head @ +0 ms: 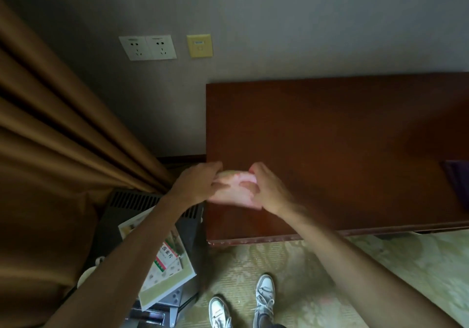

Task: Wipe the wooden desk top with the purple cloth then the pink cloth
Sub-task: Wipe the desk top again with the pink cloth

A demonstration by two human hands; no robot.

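Observation:
The pink cloth (234, 192) lies bunched at the near left corner of the dark wooden desk top (330, 130). My left hand (200, 182) grips its left side, fingers curled over the cloth at the desk's left edge. My right hand (266, 188) grips its right side, fingers curled into the folds. The purple cloth (456, 179) lies at the desk's right, cut off by the frame edge and apart from both hands.
A brown curtain (63, 137) hangs at the left. A dark appliance (152, 216) with boxes and papers (165, 259) on it stands beside the desk's left edge. Wall sockets (148, 47) are above. My shoes (264, 294) stand on patterned carpet below the desk's front edge.

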